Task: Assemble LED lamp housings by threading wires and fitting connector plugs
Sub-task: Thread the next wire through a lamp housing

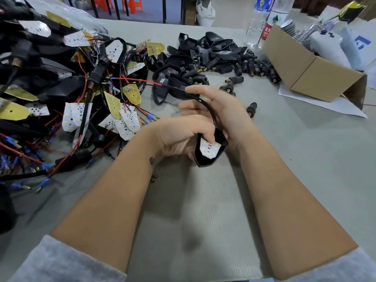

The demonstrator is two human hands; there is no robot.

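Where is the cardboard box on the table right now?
In the head view the cardboard box sits at the table's far right, open, just right of the pile of black connector plugs and in front of two plastic water bottles.

Little here is legible to me. The nearer water bottle (264, 27) carries a red label with white Chinese characters, of which I can make out "农夫"; the rest is cut off. The blue label on the bottle behind (262, 5) and the blue mark on the white bag (358, 45) are too blurred to read.
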